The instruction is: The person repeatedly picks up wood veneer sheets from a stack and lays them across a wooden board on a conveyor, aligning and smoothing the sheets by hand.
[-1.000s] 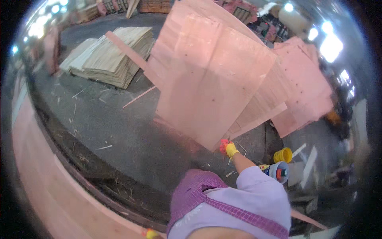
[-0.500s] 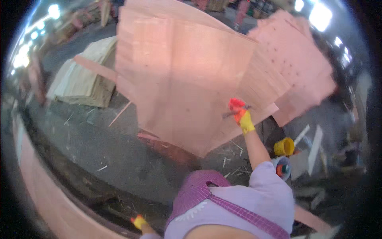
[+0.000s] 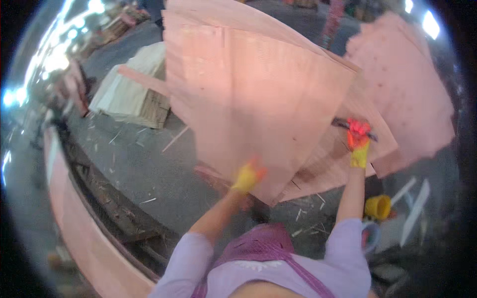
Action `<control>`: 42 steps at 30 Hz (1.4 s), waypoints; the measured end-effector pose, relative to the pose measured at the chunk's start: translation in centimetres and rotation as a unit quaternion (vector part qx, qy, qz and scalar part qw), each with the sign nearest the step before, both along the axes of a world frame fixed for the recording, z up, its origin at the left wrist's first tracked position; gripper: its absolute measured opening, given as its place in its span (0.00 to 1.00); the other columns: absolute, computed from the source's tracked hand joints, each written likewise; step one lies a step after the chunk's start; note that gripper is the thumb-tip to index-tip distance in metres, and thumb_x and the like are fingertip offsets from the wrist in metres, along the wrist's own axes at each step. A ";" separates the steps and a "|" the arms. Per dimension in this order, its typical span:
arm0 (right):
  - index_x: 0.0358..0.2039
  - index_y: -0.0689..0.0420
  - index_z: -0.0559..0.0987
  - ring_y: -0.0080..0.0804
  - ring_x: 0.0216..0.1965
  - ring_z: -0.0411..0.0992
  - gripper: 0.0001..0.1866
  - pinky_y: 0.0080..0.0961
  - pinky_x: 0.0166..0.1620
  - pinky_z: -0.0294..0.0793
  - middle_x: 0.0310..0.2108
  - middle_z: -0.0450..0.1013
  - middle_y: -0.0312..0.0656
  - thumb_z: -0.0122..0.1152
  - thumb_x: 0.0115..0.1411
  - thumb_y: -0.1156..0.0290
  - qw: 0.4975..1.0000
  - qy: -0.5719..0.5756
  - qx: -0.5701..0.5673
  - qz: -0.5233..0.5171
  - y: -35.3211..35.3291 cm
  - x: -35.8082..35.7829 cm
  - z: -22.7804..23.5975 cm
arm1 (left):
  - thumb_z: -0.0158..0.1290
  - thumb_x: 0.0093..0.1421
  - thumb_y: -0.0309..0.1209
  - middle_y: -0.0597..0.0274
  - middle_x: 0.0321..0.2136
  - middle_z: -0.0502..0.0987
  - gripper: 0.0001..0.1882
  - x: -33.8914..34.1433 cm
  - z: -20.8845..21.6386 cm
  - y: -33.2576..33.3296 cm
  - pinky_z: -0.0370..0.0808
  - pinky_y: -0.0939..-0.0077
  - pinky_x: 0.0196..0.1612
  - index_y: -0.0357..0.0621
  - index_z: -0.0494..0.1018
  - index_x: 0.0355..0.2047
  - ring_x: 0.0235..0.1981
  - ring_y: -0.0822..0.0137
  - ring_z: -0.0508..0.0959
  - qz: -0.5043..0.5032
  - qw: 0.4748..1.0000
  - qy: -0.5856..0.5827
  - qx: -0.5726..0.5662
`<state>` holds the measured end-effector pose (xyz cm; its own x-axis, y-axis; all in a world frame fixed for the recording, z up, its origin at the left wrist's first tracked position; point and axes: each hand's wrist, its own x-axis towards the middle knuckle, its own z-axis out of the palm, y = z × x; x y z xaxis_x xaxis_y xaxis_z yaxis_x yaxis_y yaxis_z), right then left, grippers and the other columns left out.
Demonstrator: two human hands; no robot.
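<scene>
Large pinkish wood veneer sheets [image 3: 238,109] lie stacked before me, the top ones skewed against those below. My right hand [image 3: 358,134], in a red and yellow glove, is closed round a long dark tool [image 3: 342,122] that sticks out on both sides of the fist; its exact kind does not show. It is over the right part of the stack, just past the top sheet's right edge. My left hand [image 3: 249,176], gloved in yellow and orange, is over the top sheet near its front corner. Motion smears its fingers, and whether it touches the sheet is unclear.
Another pinkish veneer stack [image 3: 402,94] stands at the far right, and a paler stack [image 3: 131,89] at the far left. A yellow bucket [image 3: 377,206] is beside my right arm. A long curved pinkish board edge [image 3: 74,223] runs along the left. Wood slivers litter the dark floor [image 3: 149,164].
My left hand has come up from low at the left to the front of the top sheet. My right hand has moved right with the dark tool. The view has shifted.
</scene>
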<state>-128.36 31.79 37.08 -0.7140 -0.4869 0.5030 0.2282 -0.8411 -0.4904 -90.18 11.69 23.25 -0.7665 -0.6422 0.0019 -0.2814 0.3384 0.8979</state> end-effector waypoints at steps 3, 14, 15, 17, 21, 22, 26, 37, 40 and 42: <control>0.19 0.52 0.62 0.31 0.26 0.63 0.11 0.39 0.51 0.62 0.17 0.61 0.34 0.53 0.53 0.75 0.985 0.046 0.109 -0.125 -1.4 1.4 -4.7 | 0.62 0.46 0.45 0.42 0.59 0.57 0.47 -10.1 3.1 2.6 0.61 0.60 0.58 0.44 0.51 0.62 0.59 0.48 0.60 0.002 0.998 0.049 -0.033; 0.18 0.53 0.62 0.33 0.26 0.67 0.12 0.43 0.51 0.65 0.19 0.67 0.39 0.54 0.46 0.84 0.989 0.110 0.015 -0.094 -5.2 10.4 -1.2 | 0.55 0.45 0.29 0.32 0.59 0.48 0.48 -20.7 8.7 7.0 0.65 0.56 0.53 0.46 0.42 0.64 0.54 0.37 0.61 0.085 0.990 0.065 -0.090; 0.18 0.53 0.62 0.33 0.26 0.67 0.12 0.43 0.51 0.65 0.19 0.67 0.39 0.54 0.46 0.84 0.989 0.109 0.015 -0.094 -5.3 11.1 -0.9 | 0.52 0.46 0.26 0.34 0.58 0.53 0.46 -20.2 8.7 6.9 0.67 0.57 0.51 0.48 0.42 0.64 0.52 0.38 0.65 0.086 0.983 0.078 -0.139; 0.19 0.54 0.63 0.34 0.28 0.69 0.12 0.43 0.50 0.67 0.21 0.67 0.41 0.54 0.44 0.84 0.981 0.093 0.082 -0.147 -5.9 12.8 0.0 | 0.50 0.46 0.24 0.37 0.53 0.60 0.44 -18.9 9.0 6.0 0.69 0.57 0.48 0.50 0.44 0.64 0.47 0.40 0.68 0.065 0.991 0.039 -0.113; 0.28 0.54 0.67 0.35 0.33 0.69 0.12 0.45 0.54 0.63 0.26 0.68 0.40 0.55 0.43 0.82 0.991 -0.009 0.083 -0.105 -5.0 14.4 0.7 | 0.49 0.48 0.23 0.45 0.34 0.75 0.39 -14.6 11.7 4.8 0.71 0.57 0.35 0.54 0.52 0.62 0.32 0.44 0.75 0.020 0.991 -0.093 -0.092; 0.33 0.56 0.69 0.36 0.35 0.70 0.14 0.43 0.52 0.65 0.29 0.70 0.42 0.55 0.43 0.81 0.988 -0.061 0.134 -0.049 -4.7 15.5 1.2 | 0.49 0.48 0.23 0.45 0.34 0.75 0.39 -13.1 11.0 3.8 0.71 0.57 0.35 0.54 0.52 0.62 0.32 0.44 0.75 0.032 0.991 -0.091 -0.092; 0.41 0.61 0.73 0.37 0.37 0.72 0.20 0.36 0.46 0.70 0.38 0.73 0.47 0.56 0.43 0.80 0.950 -0.134 0.265 0.097 -3.7 18.0 -1.0 | 0.52 0.50 0.27 0.45 0.27 0.76 0.24 -7.7 9.0 1.1 0.70 0.58 0.30 0.47 0.66 0.49 0.28 0.46 0.75 0.089 0.987 0.034 -0.130; 0.42 0.63 0.75 0.28 0.39 0.71 0.19 0.24 0.43 0.69 0.38 0.74 0.40 0.52 0.60 0.59 0.906 0.180 0.352 0.154 -8.1 22.8 -6.8 | 0.51 0.50 0.30 0.44 0.25 0.75 0.19 5.1 13.9 2.8 0.71 0.55 0.30 0.43 0.70 0.45 0.28 0.42 0.75 0.100 0.975 0.053 -0.192; 0.44 0.62 0.74 0.24 0.36 0.70 0.19 0.22 0.39 0.69 0.35 0.73 0.37 0.54 0.60 0.59 0.895 0.103 0.385 0.202 -11.2 25.7 -2.0 | 0.53 0.49 0.26 0.48 0.24 0.76 0.13 9.0 13.4 3.8 0.69 0.61 0.27 0.41 0.73 0.37 0.25 0.49 0.75 0.129 0.963 0.070 -0.228; 0.45 0.61 0.73 0.23 0.33 0.69 0.19 0.21 0.37 0.69 0.34 0.73 0.36 0.55 0.59 0.60 0.884 0.054 0.414 0.209 -12.5 26.8 -1.2 | 0.55 0.47 0.22 0.52 0.23 0.76 0.08 10.9 12.8 3.5 0.68 0.68 0.25 0.39 0.75 0.30 0.23 0.55 0.75 0.159 0.959 0.064 -0.227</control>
